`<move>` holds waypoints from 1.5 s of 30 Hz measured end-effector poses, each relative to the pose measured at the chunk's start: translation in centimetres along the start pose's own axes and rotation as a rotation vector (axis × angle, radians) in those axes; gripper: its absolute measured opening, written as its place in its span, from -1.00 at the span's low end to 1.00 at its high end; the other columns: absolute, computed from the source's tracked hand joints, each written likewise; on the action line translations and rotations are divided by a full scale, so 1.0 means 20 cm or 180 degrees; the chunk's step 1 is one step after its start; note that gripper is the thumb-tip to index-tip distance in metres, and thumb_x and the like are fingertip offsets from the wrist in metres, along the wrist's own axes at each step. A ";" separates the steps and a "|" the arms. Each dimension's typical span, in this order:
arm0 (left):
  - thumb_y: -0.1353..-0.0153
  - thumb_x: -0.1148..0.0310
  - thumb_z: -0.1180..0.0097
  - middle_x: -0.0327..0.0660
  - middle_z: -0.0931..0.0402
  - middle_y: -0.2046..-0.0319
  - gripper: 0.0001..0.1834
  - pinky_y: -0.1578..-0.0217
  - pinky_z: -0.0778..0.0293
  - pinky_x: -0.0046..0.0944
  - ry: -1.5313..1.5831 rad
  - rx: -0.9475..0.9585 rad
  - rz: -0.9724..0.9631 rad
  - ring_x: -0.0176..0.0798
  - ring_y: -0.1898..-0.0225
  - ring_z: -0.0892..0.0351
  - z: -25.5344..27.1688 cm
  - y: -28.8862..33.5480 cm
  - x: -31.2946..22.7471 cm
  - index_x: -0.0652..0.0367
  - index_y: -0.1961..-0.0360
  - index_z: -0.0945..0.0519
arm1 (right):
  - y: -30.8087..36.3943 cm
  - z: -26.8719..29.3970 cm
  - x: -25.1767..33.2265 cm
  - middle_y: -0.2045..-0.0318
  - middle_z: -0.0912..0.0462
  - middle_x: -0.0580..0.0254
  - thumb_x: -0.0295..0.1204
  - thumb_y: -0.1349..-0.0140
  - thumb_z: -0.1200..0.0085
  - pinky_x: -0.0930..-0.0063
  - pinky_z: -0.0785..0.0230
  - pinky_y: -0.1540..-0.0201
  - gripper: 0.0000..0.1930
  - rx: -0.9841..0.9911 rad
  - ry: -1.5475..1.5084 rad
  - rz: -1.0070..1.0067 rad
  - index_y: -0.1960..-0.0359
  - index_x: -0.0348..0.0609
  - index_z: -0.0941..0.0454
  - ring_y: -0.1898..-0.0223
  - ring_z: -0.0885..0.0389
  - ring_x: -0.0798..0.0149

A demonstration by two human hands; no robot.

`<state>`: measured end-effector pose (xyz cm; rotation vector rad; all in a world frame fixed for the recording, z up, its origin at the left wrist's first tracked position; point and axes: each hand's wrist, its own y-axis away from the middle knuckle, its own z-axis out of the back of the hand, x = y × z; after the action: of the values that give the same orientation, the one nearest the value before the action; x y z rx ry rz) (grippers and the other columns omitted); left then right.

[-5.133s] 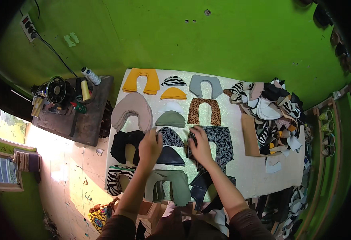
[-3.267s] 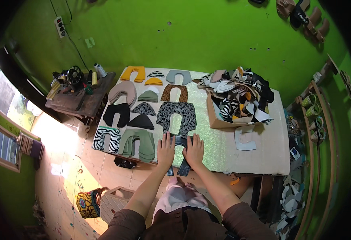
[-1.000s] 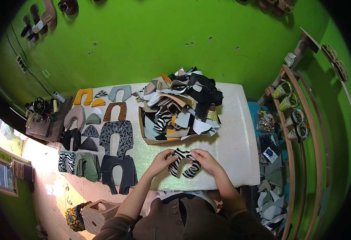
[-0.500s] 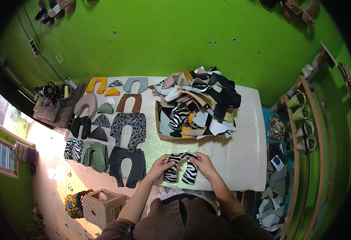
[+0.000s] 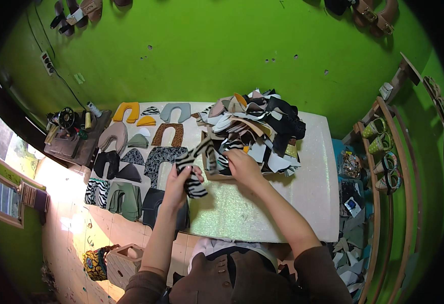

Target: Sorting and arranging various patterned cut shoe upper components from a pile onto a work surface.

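My left hand (image 5: 177,183) holds a zebra-striped U-shaped shoe upper piece (image 5: 195,163) lifted above the white table (image 5: 262,213). My right hand (image 5: 242,164) grips the other end of the same piece, close to a tall heap of mixed cut pieces (image 5: 255,126) piled on a cardboard sheet. To the left lie rows of flat cut pieces: a dark patterned U-shape (image 5: 158,158), a leopard one (image 5: 167,134), a yellow one (image 5: 126,111) and a dark one (image 5: 155,209) under my left forearm.
A sewing machine (image 5: 66,121) with thread cones stands on a dark side table at the left. A wooden rack with shoes (image 5: 384,152) runs down the right. A small basket (image 5: 123,258) sits on the tiled floor by my left side. The green wall (image 5: 206,45) is behind.
The zebra piece lay flat on the table near the front edge under both hands; now both hands have lifted it and carried it up toward the heap.
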<state>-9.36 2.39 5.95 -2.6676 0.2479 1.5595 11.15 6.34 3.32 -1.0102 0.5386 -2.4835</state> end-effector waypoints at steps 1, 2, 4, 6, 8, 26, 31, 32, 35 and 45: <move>-0.25 0.38 0.16 -0.18 -0.46 0.42 -0.88 0.40 -0.47 -0.37 -0.0226 -0.0065 -0.0043 -0.33 0.41 -0.51 0.00 -0.03 -0.03 0.20 0.26 -0.30 | -0.05 -0.07 -0.06 0.31 -0.52 0.17 -0.52 -0.03 0.06 0.33 -0.29 0.00 -0.80 0.0487 0.0528 0.0227 0.28 -0.23 -0.47 0.21 -0.50 0.17; -0.25 0.38 0.16 -0.18 -0.46 0.41 -0.87 0.39 -0.47 -0.38 -0.0315 -0.0103 -0.0132 -0.34 0.41 -0.51 0.01 -0.06 -0.04 0.20 0.24 -0.30 | -0.09 -0.12 -0.10 0.28 -0.52 0.20 -0.53 0.01 0.06 0.30 -0.19 -0.11 -0.78 0.0964 0.1067 0.0464 0.28 -0.21 -0.47 0.16 -0.48 0.18; -0.25 0.38 0.17 -0.19 -0.47 0.39 -0.86 0.39 -0.47 -0.38 -0.0412 -0.0160 -0.0242 -0.35 0.40 -0.51 0.01 -0.10 -0.04 0.20 0.22 -0.30 | -0.12 -0.22 -0.16 0.27 -0.51 0.22 -0.51 0.00 0.09 0.26 -0.06 -0.18 -0.79 0.1116 0.1435 0.0671 0.29 -0.19 -0.48 0.12 -0.46 0.22; -0.25 0.38 0.16 -0.18 -0.46 0.38 -0.85 0.37 -0.48 -0.34 -0.0375 -0.0265 -0.0354 -0.33 0.40 -0.51 -0.02 -0.10 -0.04 0.21 0.21 -0.30 | -0.12 -0.29 -0.23 0.24 -0.49 0.27 -0.48 -0.07 0.19 0.08 0.22 -0.27 -0.78 0.1262 0.2064 0.0826 0.28 -0.12 -0.49 0.03 -0.40 0.30; -0.25 0.38 0.16 -0.18 -0.46 0.38 -0.84 0.37 -0.48 -0.35 -0.0378 -0.0257 -0.0362 -0.34 0.40 -0.51 0.00 -0.09 -0.05 0.21 0.20 -0.30 | -0.12 -0.31 -0.21 0.27 -0.49 0.29 -0.47 -0.08 0.19 0.02 0.22 -0.26 -0.78 0.1455 0.2147 0.0475 0.28 -0.10 -0.50 0.02 -0.37 0.29; -0.29 0.23 0.29 -0.14 -0.49 0.35 -0.71 0.43 -0.49 -0.37 -0.0304 -0.0260 -0.0108 -0.33 0.43 -0.52 0.08 -0.25 -0.09 0.23 0.15 -0.32 | -0.24 0.29 -0.03 0.34 -0.50 0.32 -0.44 -0.13 0.00 0.63 -0.26 0.18 -0.80 0.0917 -0.1612 -0.0986 0.21 -0.25 -0.43 0.31 -0.42 0.47; -0.29 0.02 0.44 -0.17 -0.51 0.45 -0.47 0.33 -0.47 -0.32 -0.0133 -0.0329 0.0171 -0.30 0.41 -0.52 0.04 -0.26 -0.03 0.24 0.32 -0.47 | -0.17 0.40 0.02 0.29 -0.45 0.46 -0.53 -0.16 0.03 0.68 -0.24 0.13 -0.78 0.0788 -0.2695 -0.0927 0.13 -0.24 -0.39 0.23 -0.37 0.59; -0.29 0.01 0.46 -0.16 -0.52 0.43 -0.45 0.32 -0.47 -0.31 -0.0019 -0.0253 0.0272 -0.29 0.41 -0.52 0.02 -0.25 -0.02 0.25 0.28 -0.46 | -0.16 0.41 0.04 0.29 -0.45 0.46 -0.52 -0.17 0.03 0.68 -0.24 0.12 -0.78 0.0815 -0.2927 -0.0843 0.13 -0.23 -0.39 0.23 -0.37 0.59; -0.28 -0.06 0.54 -0.13 -0.53 0.39 -0.39 0.28 -0.47 -0.29 0.0558 -0.0526 0.0093 -0.27 0.39 -0.52 -0.01 -0.29 0.09 0.25 0.17 -0.42 | -0.16 0.42 0.13 0.27 -0.45 0.44 -0.51 -0.17 0.03 0.67 -0.24 0.10 -0.78 0.0922 -0.3273 -0.0590 0.13 -0.21 -0.39 0.21 -0.38 0.58; -0.23 0.07 0.20 -0.20 -0.47 0.35 -0.60 0.30 -0.47 -0.30 0.0157 0.0466 0.0074 -0.31 0.37 -0.49 -0.17 -0.15 0.03 0.21 0.17 -0.36 | -0.06 0.23 0.02 0.46 -0.46 0.55 -0.45 -0.17 0.01 0.82 -0.14 0.51 -0.85 0.0430 -0.3055 -0.1664 0.23 -0.13 -0.42 0.48 -0.34 0.69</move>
<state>-5.68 4.93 7.03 -2.6016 0.3807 1.4233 13.89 6.33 7.15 -2.2634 -0.2257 -1.9814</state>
